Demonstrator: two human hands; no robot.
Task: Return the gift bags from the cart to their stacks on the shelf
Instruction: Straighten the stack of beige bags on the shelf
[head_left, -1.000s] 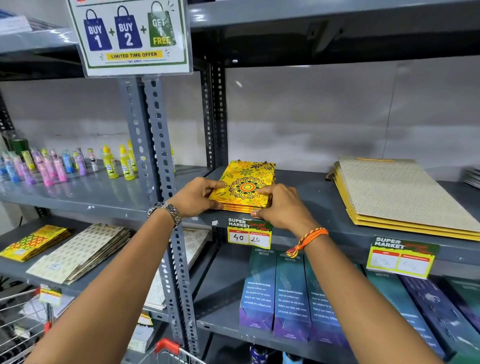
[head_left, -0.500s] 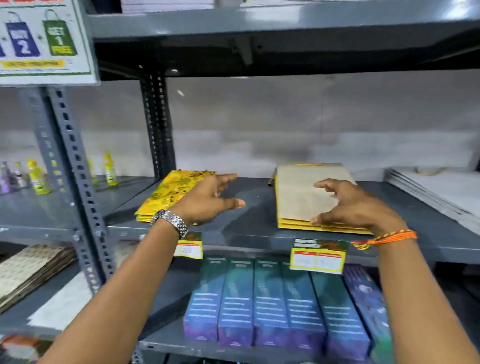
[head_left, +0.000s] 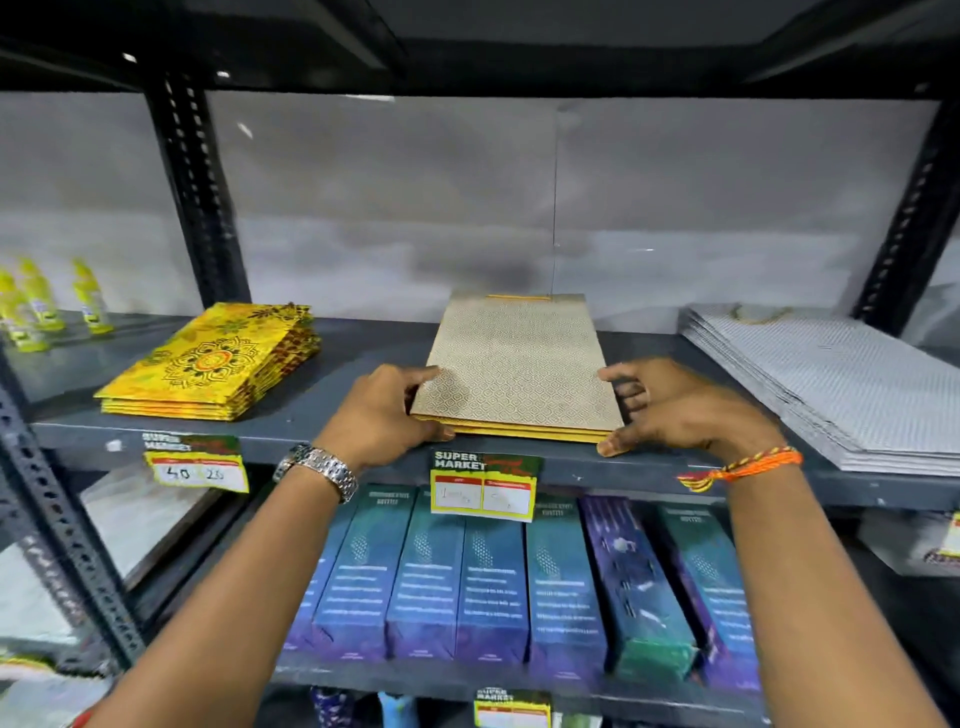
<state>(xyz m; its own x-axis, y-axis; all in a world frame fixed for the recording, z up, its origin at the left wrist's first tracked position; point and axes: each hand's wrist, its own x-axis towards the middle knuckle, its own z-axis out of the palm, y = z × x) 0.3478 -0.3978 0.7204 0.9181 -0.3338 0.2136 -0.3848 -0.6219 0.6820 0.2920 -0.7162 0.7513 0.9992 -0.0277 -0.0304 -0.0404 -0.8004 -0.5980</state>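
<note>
A stack of beige gift bags (head_left: 519, 364) with a gold diamond pattern and yellow edges lies flat in the middle of the grey shelf (head_left: 363, 348). My left hand (head_left: 379, 415) grips its front left corner, fingers at the side edge and thumb along the front. My right hand (head_left: 685, 410) is at the front right corner with fingers spread, thumb tip touching the front edge. A stack of yellow mandala gift bags (head_left: 208, 364) lies to the left, untouched. The cart is out of view.
A stack of silver-white bags (head_left: 841, 384) lies at the right. Yellow bottles (head_left: 36, 306) stand at the far left beyond a perforated upright post (head_left: 197, 208). Blue and purple boxes (head_left: 467, 571) fill the shelf below. Price tags (head_left: 483, 488) hang on the shelf's front edge.
Both hands left the yellow mandala stack and moved right to the beige stack. My view shifted right and closer. The left hand now grips the beige stack's corner.
</note>
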